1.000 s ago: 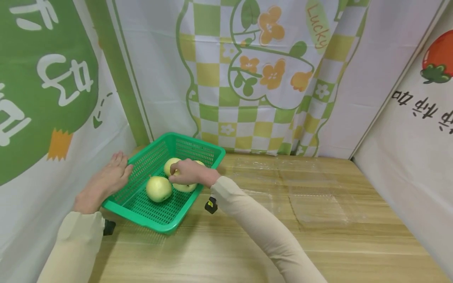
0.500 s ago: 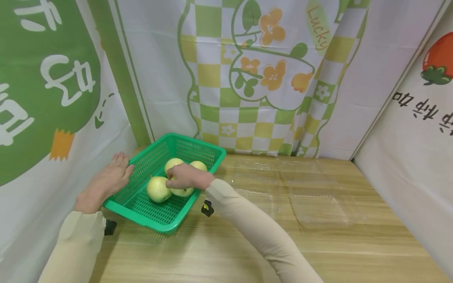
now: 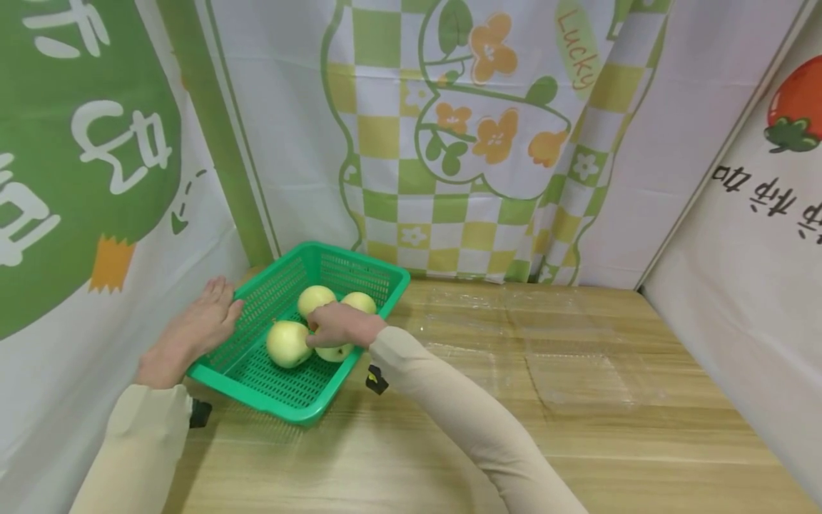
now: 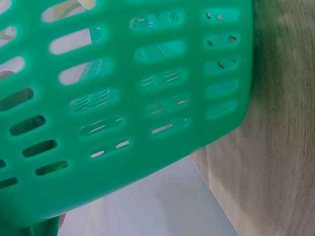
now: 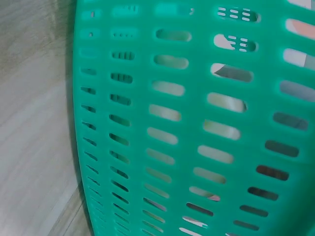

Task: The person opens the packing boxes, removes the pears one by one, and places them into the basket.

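Note:
A green slotted plastic basket point(image 3: 257, 401) sits at the left of the table, holding several pale yellow pears. My left hand point(image 3: 200, 323) lies along its left rim, fingers extended and thumb at the edge. Inside the basket, my right hand point(image 3: 343, 325) curls its fingers over the front right pear point(image 3: 334, 353) and hides most of it. One pear point(image 3: 287, 344) with a stem lies just left of those fingers. Behind are another pear point(image 3: 315, 301) and a partly covered pear point(image 3: 359, 303). Both wrist views show mostly basket wall point(image 4: 123, 162), with neither hand clearly visible there.
Clear plastic trays point(image 3: 578, 377) lie on the wooden table point(image 3: 411, 457) to the right. A patterned curtain point(image 3: 443, 214) hangs along the back, with printed white cloth walls at both sides.
My right hand has shifted slightly nearer and to the left, and the pear under it has moved and turned. More of the back right pear shows. My left hand has stayed at the rim.

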The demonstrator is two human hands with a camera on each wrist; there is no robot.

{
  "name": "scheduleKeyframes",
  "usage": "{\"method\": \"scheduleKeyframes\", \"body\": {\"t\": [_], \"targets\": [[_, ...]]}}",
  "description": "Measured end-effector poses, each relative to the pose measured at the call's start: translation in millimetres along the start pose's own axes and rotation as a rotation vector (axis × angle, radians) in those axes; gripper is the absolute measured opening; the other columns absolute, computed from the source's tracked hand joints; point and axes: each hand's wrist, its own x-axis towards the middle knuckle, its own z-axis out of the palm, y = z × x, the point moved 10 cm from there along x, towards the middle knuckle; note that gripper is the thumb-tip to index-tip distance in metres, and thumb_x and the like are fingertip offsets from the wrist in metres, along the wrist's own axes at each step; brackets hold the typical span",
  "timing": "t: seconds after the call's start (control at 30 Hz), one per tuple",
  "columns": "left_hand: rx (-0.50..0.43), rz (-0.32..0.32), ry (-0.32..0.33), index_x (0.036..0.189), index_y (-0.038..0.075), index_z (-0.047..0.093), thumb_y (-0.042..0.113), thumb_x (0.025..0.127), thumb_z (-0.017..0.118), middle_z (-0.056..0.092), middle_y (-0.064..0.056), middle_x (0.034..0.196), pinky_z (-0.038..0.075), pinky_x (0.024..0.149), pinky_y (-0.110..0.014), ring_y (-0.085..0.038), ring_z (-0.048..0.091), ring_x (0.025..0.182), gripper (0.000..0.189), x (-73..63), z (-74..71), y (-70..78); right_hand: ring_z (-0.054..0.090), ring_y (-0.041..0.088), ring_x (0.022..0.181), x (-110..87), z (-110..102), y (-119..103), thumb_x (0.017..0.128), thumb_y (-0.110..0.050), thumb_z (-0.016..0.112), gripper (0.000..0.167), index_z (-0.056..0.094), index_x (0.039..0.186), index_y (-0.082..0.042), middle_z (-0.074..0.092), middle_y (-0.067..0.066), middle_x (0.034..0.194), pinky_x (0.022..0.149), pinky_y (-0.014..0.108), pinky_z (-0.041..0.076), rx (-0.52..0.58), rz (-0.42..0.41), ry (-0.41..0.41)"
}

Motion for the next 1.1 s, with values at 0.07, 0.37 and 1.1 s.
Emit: {"method": "scheduleKeyframes", "body": {"t": [0.07,0.37,1.1], "targets": [[0.005,-0.001,0.000,0.148,-0.019,0.001,0.039,0.107,0.011,-0.010,-0.040,0.154,0.003,0.120,-0.064,-0.054,-0.007,0.145,0.072,0.2,0.2,0.2,0.053,0.006,0.075,0.4,1.3,0.8,0.096,-0.034,0.055,0.020,0.065,0.106,-0.018,0.063,-0.007,0.101,0.063,0.017,0.045,-0.008,0.004,-0.004],[0.012,0.010,0.015,0.148,-0.020,0.002,0.037,0.108,0.012,-0.008,-0.041,0.154,0.004,0.120,-0.064,-0.055,-0.006,0.145,0.070,0.9,-1.3,1.4,0.045,0.004,0.058,-0.1,2.2,3.2,0.097,-0.033,0.055,0.014,0.057,0.092,-0.020,0.055,-0.007,0.083,0.050,0.018,0.038,-0.011,0.006,-0.018],[-0.082,0.026,0.063,0.146,-0.020,0.022,0.027,0.107,0.013,0.011,-0.047,0.150,0.015,0.116,-0.068,-0.061,0.010,0.141,0.062,2.7,-10.5,-1.6,0.034,0.005,0.059,-37.7,-52.9,0.9,0.100,-0.016,0.046,0.024,0.052,0.077,-0.016,0.042,-0.006,0.067,0.055,0.014,0.030,0.037,-0.217,0.213]]}}
